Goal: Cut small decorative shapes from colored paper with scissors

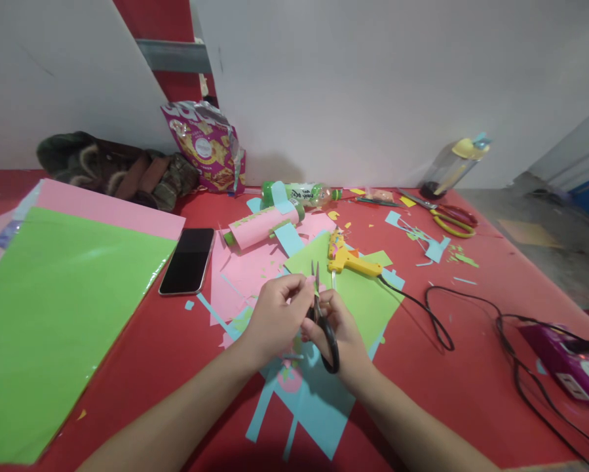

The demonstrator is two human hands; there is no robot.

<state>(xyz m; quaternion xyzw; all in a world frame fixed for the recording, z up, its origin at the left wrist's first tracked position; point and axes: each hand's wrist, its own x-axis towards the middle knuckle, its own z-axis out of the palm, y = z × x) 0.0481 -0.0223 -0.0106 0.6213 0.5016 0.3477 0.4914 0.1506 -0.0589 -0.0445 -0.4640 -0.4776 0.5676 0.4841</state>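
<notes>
Black-handled scissors point(329, 341) are in my right hand point(343, 331), with the blades pointing up and away and slightly parted. My left hand point(284, 311) pinches a small piece of paper point(316, 293) right beside the blades; its shape is mostly hidden by the fingers. Beneath both hands lie a blue paper sheet point(323, 400), a green sheet point(367, 308) and pink paper point(225, 288). A round pink paper cutout point(289, 379) with green on it rests on the blue sheet below my hands.
A yellow glue gun point(353, 262) trails its cord to a purple power box point(564, 367). Nearby are a pink-wrapped roll point(262, 227), green bottle point(299, 195), phone point(187, 261), larger scissors point(451, 219), drink bottle point(454, 167), snack bag point(206, 147) and packed green paper point(68, 314).
</notes>
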